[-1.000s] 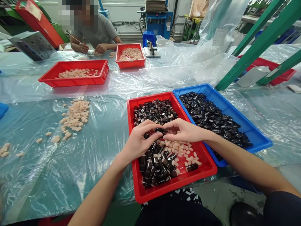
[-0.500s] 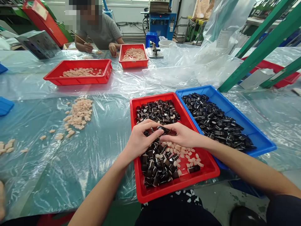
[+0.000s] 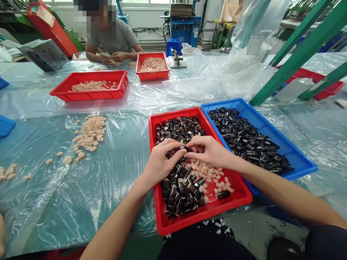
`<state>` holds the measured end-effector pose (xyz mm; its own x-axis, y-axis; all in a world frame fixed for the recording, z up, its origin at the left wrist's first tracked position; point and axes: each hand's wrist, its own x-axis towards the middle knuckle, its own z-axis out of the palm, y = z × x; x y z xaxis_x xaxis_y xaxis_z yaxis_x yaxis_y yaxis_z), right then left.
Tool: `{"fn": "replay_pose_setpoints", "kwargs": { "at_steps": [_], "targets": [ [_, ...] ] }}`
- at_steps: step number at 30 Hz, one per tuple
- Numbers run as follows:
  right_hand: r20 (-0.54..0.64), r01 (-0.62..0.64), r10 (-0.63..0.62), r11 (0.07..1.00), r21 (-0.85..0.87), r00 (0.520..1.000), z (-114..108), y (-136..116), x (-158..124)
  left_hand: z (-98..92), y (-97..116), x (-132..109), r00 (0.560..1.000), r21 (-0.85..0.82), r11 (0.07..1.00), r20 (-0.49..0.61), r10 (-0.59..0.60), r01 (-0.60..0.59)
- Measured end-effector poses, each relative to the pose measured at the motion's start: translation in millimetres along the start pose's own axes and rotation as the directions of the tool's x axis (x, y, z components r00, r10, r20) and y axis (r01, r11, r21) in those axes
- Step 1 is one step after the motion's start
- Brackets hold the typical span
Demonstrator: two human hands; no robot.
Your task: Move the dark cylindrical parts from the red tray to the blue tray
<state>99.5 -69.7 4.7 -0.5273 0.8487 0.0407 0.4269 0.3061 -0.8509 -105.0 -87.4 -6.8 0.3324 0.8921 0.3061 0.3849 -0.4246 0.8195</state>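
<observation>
- Across the table, a co-worker's hands (image 3: pixel 118 56) have drawn together; half a second ago they were apart.
- Fingers hide most of the black piece (image 3: pixel 185 148), held above the red tray (image 3: pixel 235 196). Left hand (image 3: pixel 159 159) pinches it; whether the right hand (image 3: pixel 214 151) grips too, I cannot tell.
- Its long axis seems to run crosswise, hand to hand; the ends are hard to make out.
- Clear sheet (image 3: pixel 121 144) covers the table; a blue tray (image 3: pixel 303 166) sits right beside the red one.
</observation>
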Motion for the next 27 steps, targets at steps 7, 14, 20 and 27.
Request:
{"fn": "replay_pose_setpoints", "kwargs": {
  "at_steps": [7, 14, 20, 27],
  "targets": [
    [-0.036, -0.047, 0.061, 0.952, 0.303, 0.997, 8.0, 3.5, 1.8, -0.2, 2.0, -1.9, 0.999, -0.062, 0.998, -0.049, 0.001, -0.004],
    [0.103, -0.211, 0.184, 0.86, 0.464, 0.977, 4.4, 3.7, 6.6, 1.9, -1.7, -1.5, 0.998, 0.024, 0.999, -0.051, 0.027, -0.026],
    [0.206, -0.225, 0.16, 0.911, 0.344, 0.965, 0.6, 3.7, 6.4, 4.6, -3.6, -3.6, 0.993, 0.153, 0.984, -0.064, 0.098, -0.087],
    [0.119, 0.012, 0.008, 0.986, -0.165, 0.993, -10.0, -5.6, -0.7, 6.8, -3.7, -6.2, 0.985, 0.275, 0.946, 0.034, 0.168, -0.171]
  ]
}}
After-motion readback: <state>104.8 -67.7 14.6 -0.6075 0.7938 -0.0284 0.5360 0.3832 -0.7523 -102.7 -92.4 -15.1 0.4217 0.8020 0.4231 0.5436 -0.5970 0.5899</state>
